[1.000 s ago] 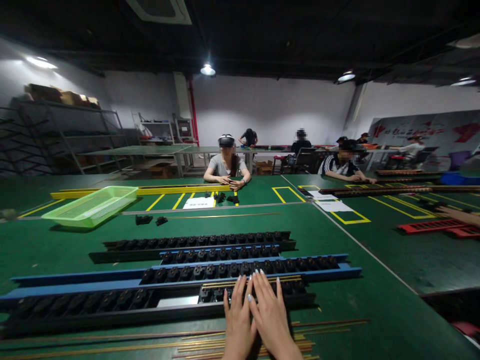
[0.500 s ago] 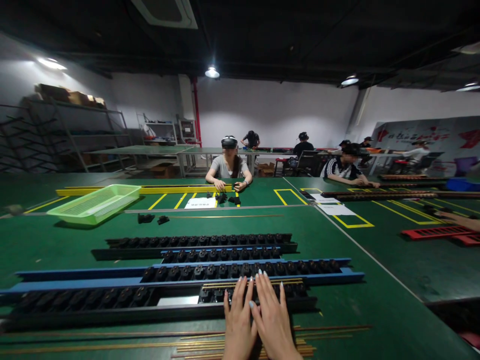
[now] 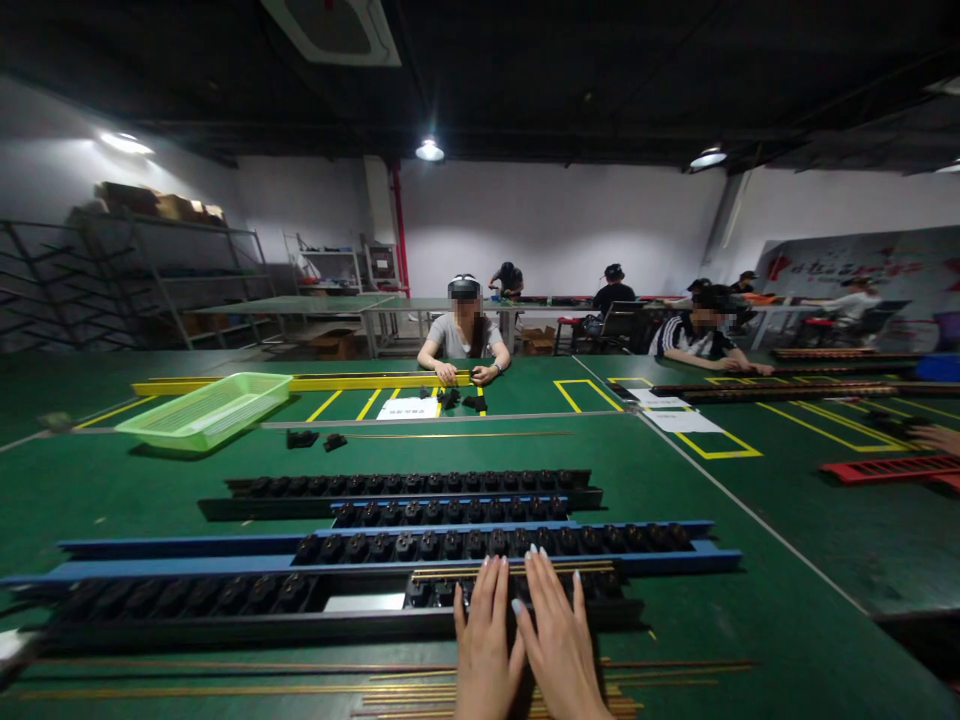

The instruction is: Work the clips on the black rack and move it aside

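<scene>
**Next entry?**

Thin brass rods (image 3: 510, 570), a small bundle lying along the nearest black socketed fixture (image 3: 187, 597), toward its right end. Long axis runs left to right, parallel to the fixture, with the ends pointing sideways.

**Hands?**

Left hand (image 3: 484, 640) and right hand (image 3: 559, 640), side by side and just touching, fingers pointing forward across the bundle. Both are open and flat, fingertips on or just over the rods. Neither hand closes around anything.

**Directly around them?**

Behind the fixture, a blue-railed fixture (image 3: 225, 566) with its own row of black sockets, then a further black socketed fixture (image 3: 405, 485), all lying parallel. Nearer the person, loose brass rods (image 3: 225, 690) lie lengthwise on the green work table (image 3: 750, 640), a thicker cluster of them beneath the wrists.

**Further out?**

A lime-green plastic basket (image 3: 206, 412) sits at left, angled. A single long rod (image 3: 457, 434) lies beside small black parts (image 3: 301, 438). Beyond them runs a yellow bar (image 3: 375, 382).

**Others present?**

A co-worker (image 3: 465, 335) sits across the table, wearing a headset, hands near small black pieces. At far right, another person's hand (image 3: 937, 440) reaches in above a red rack (image 3: 892, 468).
</scene>
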{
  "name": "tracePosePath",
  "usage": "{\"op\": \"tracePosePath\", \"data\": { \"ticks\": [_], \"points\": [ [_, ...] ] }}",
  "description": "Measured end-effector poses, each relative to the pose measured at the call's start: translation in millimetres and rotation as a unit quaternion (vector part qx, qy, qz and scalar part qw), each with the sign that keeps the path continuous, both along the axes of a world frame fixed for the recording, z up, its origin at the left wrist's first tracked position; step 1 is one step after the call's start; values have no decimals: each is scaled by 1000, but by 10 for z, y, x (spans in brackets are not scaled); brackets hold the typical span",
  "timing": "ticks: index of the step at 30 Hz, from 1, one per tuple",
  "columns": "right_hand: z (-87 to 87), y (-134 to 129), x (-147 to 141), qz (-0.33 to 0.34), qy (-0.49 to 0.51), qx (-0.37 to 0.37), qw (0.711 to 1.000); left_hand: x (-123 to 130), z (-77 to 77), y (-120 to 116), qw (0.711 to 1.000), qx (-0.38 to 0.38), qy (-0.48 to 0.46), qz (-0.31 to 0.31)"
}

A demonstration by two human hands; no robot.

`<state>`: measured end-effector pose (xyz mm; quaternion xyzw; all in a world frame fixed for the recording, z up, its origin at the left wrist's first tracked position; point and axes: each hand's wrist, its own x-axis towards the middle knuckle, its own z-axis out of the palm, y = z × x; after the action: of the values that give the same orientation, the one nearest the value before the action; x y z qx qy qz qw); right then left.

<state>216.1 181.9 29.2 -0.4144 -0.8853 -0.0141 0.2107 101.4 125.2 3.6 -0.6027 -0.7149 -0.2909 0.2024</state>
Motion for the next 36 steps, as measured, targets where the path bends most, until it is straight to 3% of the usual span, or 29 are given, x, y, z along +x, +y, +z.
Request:
{"op": "tracePosePath", "data": {
  "ticks": [7,13,23,29,36],
  "points": [
    [-71,62,73,20,8,19,1000,27,-14,-6,1000,-10,-15,4],
    [-81,139,191,-59,28,13,998,29,-73,24,1000,0,-17,9],
    [-60,155,247,-57,16,-6,998,132,29,48,998,35,-47,28],
    [-115,179,334,-117,42,30,992,118,39,33,998,22,-42,28],
    [-181,180,361,-115,36,29,992,34,15,14,1000,-11,3,11]
  ]
}}
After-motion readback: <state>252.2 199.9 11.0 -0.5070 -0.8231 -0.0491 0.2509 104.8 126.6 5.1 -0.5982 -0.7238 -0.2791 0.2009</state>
